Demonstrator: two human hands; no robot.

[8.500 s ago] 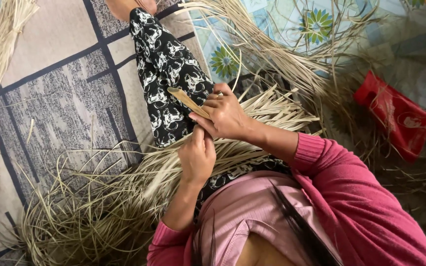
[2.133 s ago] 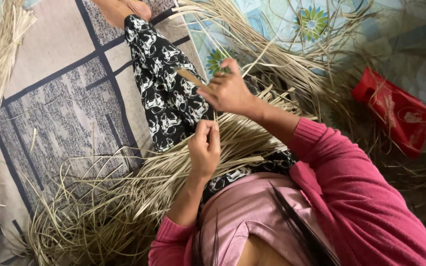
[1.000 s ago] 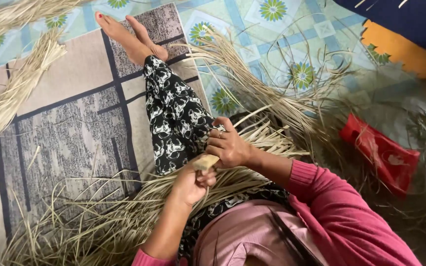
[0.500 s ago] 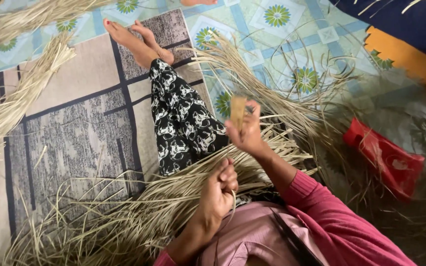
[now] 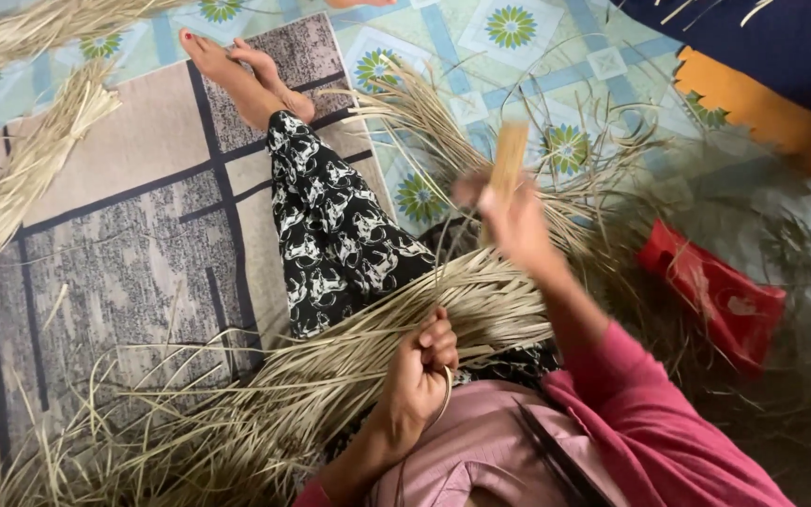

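Stripping a leaf, bundle across my lap.
Left hand point(image 5: 421, 368) fisted on a strand point(image 5: 447, 399); right hand point(image 5: 511, 218), at 1 o'clock, pinches a blurred stick point(image 5: 507, 161) clear of the bundle point(image 5: 368, 361).

Grey-beige rug point(image 5: 124, 244) over floral-tiled floor mat point(image 5: 556, 56).

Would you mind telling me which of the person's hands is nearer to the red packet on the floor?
The right hand, raised with a flat tan stick, is nearer the red packet. The left hand grips dried strips lower down, farther away.
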